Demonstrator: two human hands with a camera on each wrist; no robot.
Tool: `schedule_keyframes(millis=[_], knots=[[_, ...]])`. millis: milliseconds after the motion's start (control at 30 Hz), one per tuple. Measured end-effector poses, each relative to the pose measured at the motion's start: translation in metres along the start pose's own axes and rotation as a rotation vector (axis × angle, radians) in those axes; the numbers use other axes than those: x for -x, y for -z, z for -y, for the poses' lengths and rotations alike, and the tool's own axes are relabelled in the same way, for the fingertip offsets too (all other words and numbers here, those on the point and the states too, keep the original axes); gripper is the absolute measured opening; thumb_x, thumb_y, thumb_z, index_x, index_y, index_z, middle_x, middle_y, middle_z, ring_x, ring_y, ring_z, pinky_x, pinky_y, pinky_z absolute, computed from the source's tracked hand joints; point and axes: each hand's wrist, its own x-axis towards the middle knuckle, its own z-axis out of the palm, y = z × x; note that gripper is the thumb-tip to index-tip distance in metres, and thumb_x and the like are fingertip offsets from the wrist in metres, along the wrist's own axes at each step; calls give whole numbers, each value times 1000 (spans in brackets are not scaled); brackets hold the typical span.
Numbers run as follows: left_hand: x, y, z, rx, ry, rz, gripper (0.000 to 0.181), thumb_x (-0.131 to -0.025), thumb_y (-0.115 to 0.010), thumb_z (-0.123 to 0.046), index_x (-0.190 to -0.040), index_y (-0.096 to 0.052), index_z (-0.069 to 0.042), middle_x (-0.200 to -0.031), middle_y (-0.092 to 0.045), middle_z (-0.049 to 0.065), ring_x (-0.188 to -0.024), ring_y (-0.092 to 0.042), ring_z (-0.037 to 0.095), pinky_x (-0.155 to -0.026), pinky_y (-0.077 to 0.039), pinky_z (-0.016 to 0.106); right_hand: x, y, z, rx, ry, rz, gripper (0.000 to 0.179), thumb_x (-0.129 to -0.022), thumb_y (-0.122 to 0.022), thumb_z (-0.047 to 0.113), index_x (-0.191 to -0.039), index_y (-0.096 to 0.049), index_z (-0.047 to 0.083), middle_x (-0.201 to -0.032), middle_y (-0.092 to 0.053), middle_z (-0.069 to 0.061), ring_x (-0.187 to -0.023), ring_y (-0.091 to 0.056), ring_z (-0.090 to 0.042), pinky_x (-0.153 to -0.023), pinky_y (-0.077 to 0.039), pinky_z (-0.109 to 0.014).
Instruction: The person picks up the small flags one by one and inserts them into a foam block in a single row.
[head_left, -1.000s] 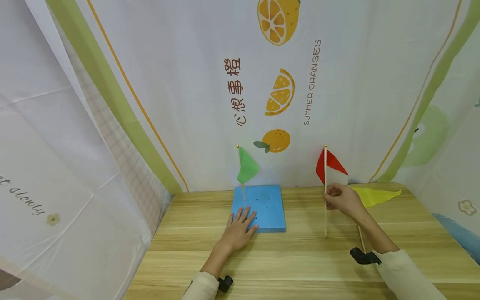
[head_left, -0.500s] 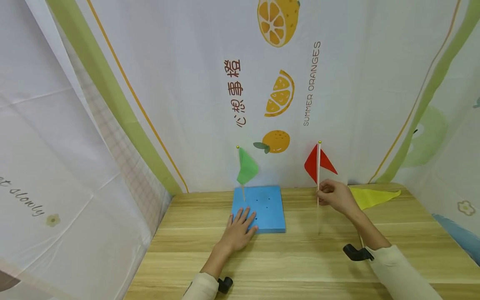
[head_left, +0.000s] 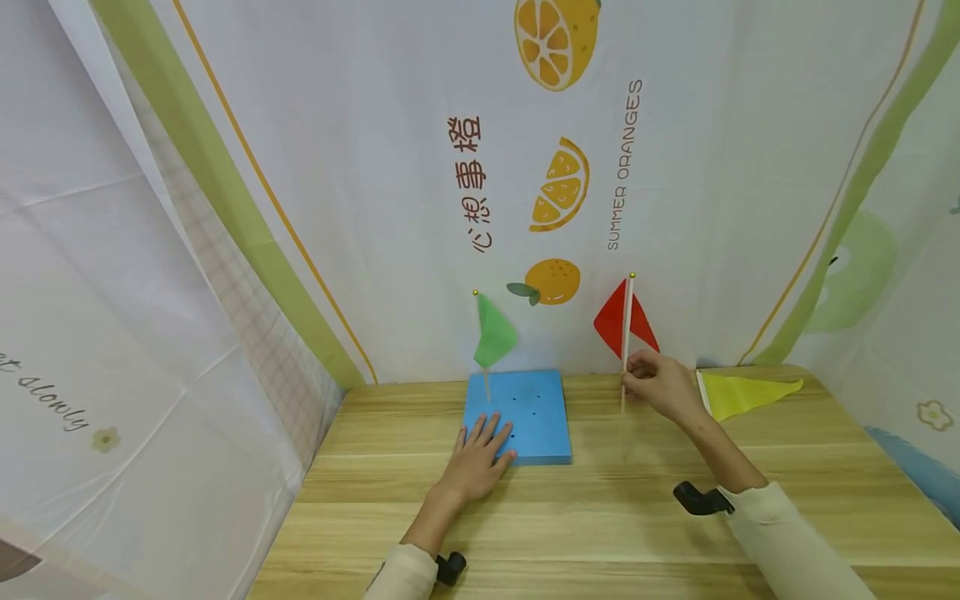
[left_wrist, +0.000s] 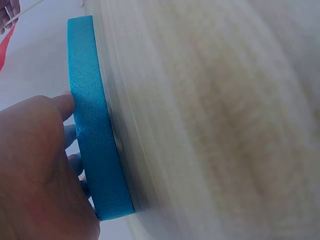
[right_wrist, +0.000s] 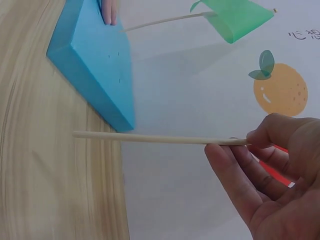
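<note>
A blue foam block (head_left: 543,425) with several small holes in its top lies on the table. From its left side rises a green flag (head_left: 493,333) on a thin stick. My left hand (head_left: 476,462) rests on the block's front left part with fingers spread. Right of the block, my right hand (head_left: 660,383) pinches the wooden stick (right_wrist: 150,138) of a red flag (head_left: 613,321) between thumb and fingers. The stick is nearly upright, and its lower end hangs free of the block. A yellow flag (head_left: 742,394) lies on the table behind my right hand.
The wooden table (head_left: 570,533) ends at the back against a white curtain (head_left: 375,208) printed with oranges. More curtain hangs at both sides. A black wrist mount (head_left: 701,500) sticks out from the right sleeve.
My right hand has moved left with the red flag, toward the block, raising it slightly. The left hand stays on the block, and the green flag keeps its place.
</note>
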Motion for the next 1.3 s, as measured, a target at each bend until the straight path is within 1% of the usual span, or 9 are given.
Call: schedule_keyframes(millis=[167,300,533,600,733,800,1000,1100,1300], knots=[[0,-1,0,3,-7,-11,59,-105,-37,-47,-155,-31,-18,-164,-21,10,-152,-18,36,-120,-12,63,-2,-4,5,-90,24,21,11,-93,-61,6,-99,-60,-3,-96,-68,-27,-72,-72,-15,-66,-61,-27],[0,-2,1,18,-17,-25,58,-105,-38,-45,-155,-32,-16,-163,-22,12,-151,-18,38,-119,-12,65,-4,-8,8,-83,40,13,13,-94,-62,7,-102,-62,-3,-97,-68,-25,-75,-72,-16,-67,-62,-29],[0,-1,0,7,-10,-20,58,-105,-37,-45,-155,-31,-17,-164,-22,11,-151,-18,37,-120,-12,64,-9,-16,17,-83,71,-13,16,-93,-64,6,-105,-63,-5,-95,-69,-21,-84,-71,-38,-66,-61,-28],[0,-1,0,-2,-2,-12,58,-105,-37,-46,-156,-31,-18,-164,-21,10,-152,-18,36,-120,-12,63,-9,-17,21,-105,82,-12,16,-93,-65,6,-105,-63,-5,-94,-68,-22,-82,-72,-36,-65,-61,-26],[-1,0,-1,-8,5,-3,58,-105,-36,-46,-156,-30,-19,-164,-20,9,-152,-17,35,-121,-12,62,-11,-20,27,-122,98,-8,15,-93,-65,6,-104,-64,-5,-95,-68,-23,-74,-72,-19,-67,-61,-25],[0,0,-1,-6,4,-4,58,-105,-36,-47,-156,-30,-19,-164,-20,9,-152,-17,35,-121,-12,62,-14,-23,27,-129,94,-5,16,-93,-65,6,-104,-64,-5,-94,-68,-23,-75,-71,-19,-69,-61,-27],[0,-2,0,0,3,-8,59,-105,-36,-48,-155,-31,-18,-164,-21,9,-152,-17,35,-121,-12,62,-19,-29,28,-141,91,-7,14,-93,-66,8,-103,-65,-2,-93,-68,-20,-81,-70,-34,-74,-61,-41],[0,-1,-1,4,4,-6,59,-105,-35,-48,-156,-30,-19,-164,-20,9,-152,-16,34,-121,-12,62,-20,-32,31,-131,97,-12,13,-92,-67,8,-101,-65,-1,-93,-68,-19,-81,-71,-33,-74,-61,-39],[-1,-3,0,-1,0,-11,58,-105,-35,-47,-156,-29,-19,-164,-19,9,-152,-15,35,-121,-11,62,-22,-37,34,-81,126,-39,10,-92,-69,10,-98,-66,3,-91,-70,-16,-76,-72,-24,-69,-61,-26]])
